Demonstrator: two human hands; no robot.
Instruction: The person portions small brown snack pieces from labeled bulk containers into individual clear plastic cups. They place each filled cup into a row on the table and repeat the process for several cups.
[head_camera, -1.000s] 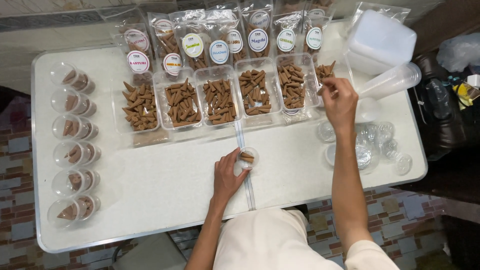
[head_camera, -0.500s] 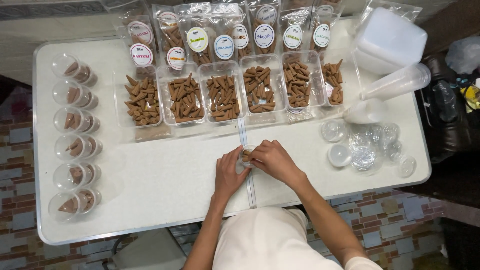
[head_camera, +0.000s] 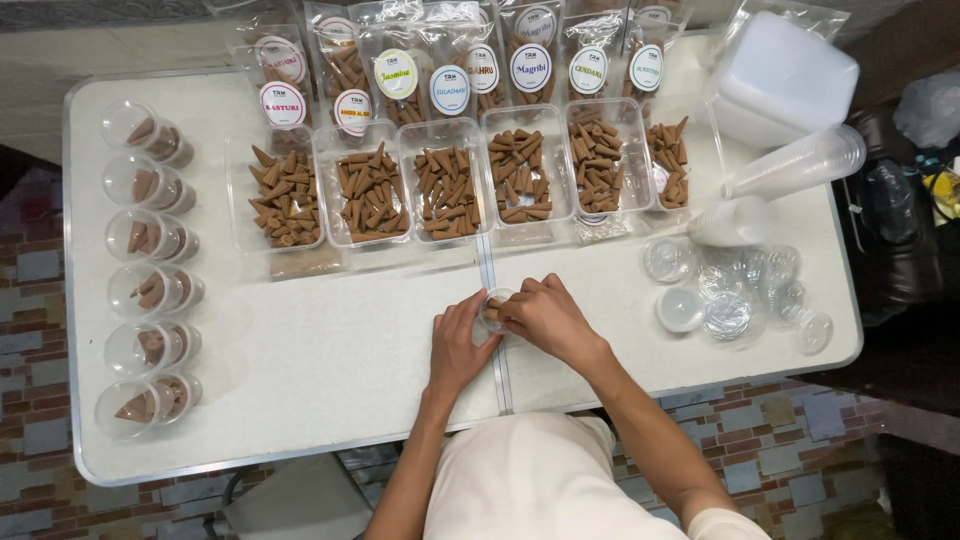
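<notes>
Since the earlier frames, right hand (head_camera: 545, 318) has come back from the far-right tray to the table centre and now closes over the small clear cup (head_camera: 494, 308) beside left hand (head_camera: 458, 345). Left hand's fingers curl round the cup's near side, steadying it; right hand's fingertips pinch at its rim, seemingly on a brown cone, though the grip is partly hidden. Judged: cup is light, thin, easily crushed or tipped, best held by the wall low down; cones look dry and brittle at the tips. Cup sits on the white table (head_camera: 300, 340), on the centre seam. Beyond it, five clear trays (head_camera: 445, 190) hold loose cones, with labelled bags (head_camera: 450, 70) behind. Six filled cups (head_camera: 150, 270) line the left edge. Empty cups and lids (head_camera: 730, 290) lie at right.
</notes>
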